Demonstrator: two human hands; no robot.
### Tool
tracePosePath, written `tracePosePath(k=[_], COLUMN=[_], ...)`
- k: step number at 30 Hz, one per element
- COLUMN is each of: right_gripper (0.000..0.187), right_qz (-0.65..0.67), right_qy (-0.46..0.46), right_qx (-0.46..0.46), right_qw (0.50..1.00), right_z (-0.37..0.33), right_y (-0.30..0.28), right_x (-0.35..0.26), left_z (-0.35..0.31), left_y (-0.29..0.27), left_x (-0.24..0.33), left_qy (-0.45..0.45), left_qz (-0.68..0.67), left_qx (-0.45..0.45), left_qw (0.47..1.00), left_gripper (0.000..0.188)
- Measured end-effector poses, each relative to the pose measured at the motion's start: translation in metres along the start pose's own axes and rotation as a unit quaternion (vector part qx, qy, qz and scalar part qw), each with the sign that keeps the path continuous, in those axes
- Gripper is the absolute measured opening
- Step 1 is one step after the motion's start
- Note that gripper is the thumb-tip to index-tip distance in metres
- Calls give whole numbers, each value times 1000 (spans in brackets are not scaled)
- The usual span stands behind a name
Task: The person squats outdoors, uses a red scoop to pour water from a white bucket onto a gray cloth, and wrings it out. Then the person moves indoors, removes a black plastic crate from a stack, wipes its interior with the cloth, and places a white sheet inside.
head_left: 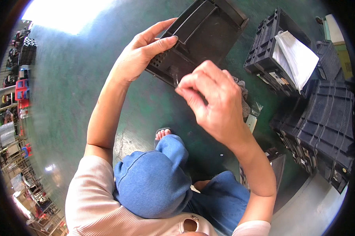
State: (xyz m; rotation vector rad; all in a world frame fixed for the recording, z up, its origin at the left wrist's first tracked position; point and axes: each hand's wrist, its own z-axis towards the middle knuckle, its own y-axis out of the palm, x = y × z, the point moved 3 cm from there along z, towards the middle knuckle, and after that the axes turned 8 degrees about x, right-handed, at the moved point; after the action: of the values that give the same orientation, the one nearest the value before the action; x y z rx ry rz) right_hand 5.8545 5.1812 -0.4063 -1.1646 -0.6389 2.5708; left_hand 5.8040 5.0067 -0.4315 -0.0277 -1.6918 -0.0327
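My left hand [140, 49] grips the side of a black plastic housing [214, 37], thumb on its rim and fingers at the edge behind. The housing is tilted, with a ribbed bar along one side and small round holes near its lower corner. Close to that lower edge is my right hand [218, 98], thumb and forefinger pinched together. A thin, clear strip of film [175, 76] shows at those fingertips, running up toward the housing. Whether the strip is stuck to the housing is too fine to tell.
At the upper right a black crate [260, 51] holds a white plastic bag [297, 59]. Black crates [322, 118] are stacked at the right. A crumpled grey cloth [243, 96] lies behind my right hand. Loaded shelves [22, 94] line the far left, beyond the green floor [63, 118].
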Motion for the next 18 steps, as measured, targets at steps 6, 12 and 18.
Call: tracePosePath(k=[6, 12, 18], right_gripper=[12, 16, 16], right_qz=[94, -69, -112], right_qy=[119, 396, 512], right_qx=[-60, -239, -389], right_qw=[987, 884, 758], right_z=[-32, -140, -299], right_y=[-42, -123, -152], right_x=[0, 112, 209], left_z=[-2, 6, 5], left_y=[3, -25, -15], left_x=[-7, -16, -21], left_qy=[39, 31, 58], left_qz=[17, 105, 124], left_qx=[-10, 100, 81], left_qw=[999, 989, 987], left_gripper=[49, 52, 48])
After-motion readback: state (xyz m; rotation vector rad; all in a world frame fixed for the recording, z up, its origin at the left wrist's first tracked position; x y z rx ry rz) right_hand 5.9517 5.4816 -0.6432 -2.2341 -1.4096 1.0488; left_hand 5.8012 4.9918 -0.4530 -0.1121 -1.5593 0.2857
